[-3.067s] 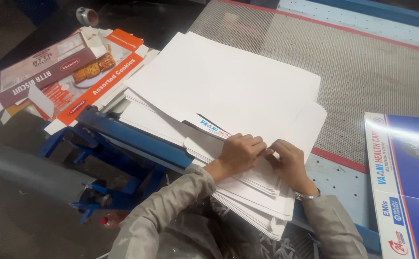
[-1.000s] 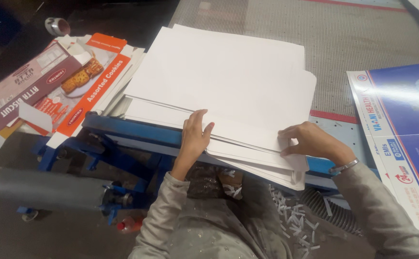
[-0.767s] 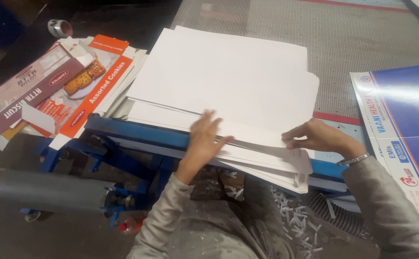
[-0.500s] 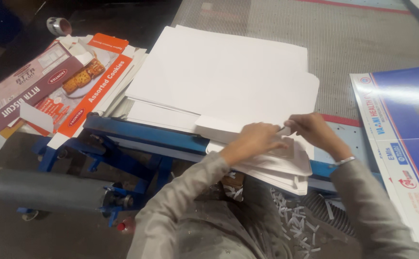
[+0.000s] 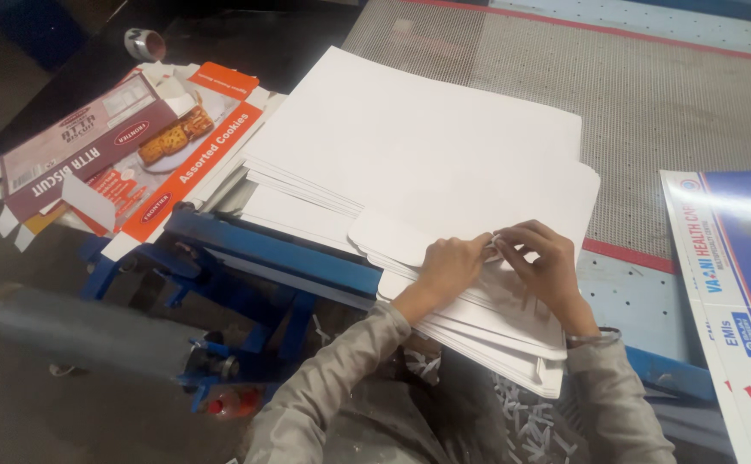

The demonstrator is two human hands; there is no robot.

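While a thick stack of white sheets (image 5: 427, 163) is kept on the blue frame (image 5: 281, 253) and the mesh bench (image 5: 668, 120), its near edge is left overhanging, so that the sheets can be reached from the edge. Both hands are brought together at that edge, at about five o'clock of the stack. The left hand (image 5: 447, 268) is laid knuckles-up on the top sheets, fingers curled, thumb and forefinger seemingly pinched on a small white scrap (image 5: 493, 243). The right hand (image 5: 544, 262) is curled at the same spot, fingertips closed at the scrap; which hand has the firmer hold cannot be told. Printed cartons (image 5: 126, 155) are laid flat at nine o'clock, a blue printed sheet (image 5: 741, 283) at three o'clock, and paper trimmings (image 5: 522, 421) are scattered below.
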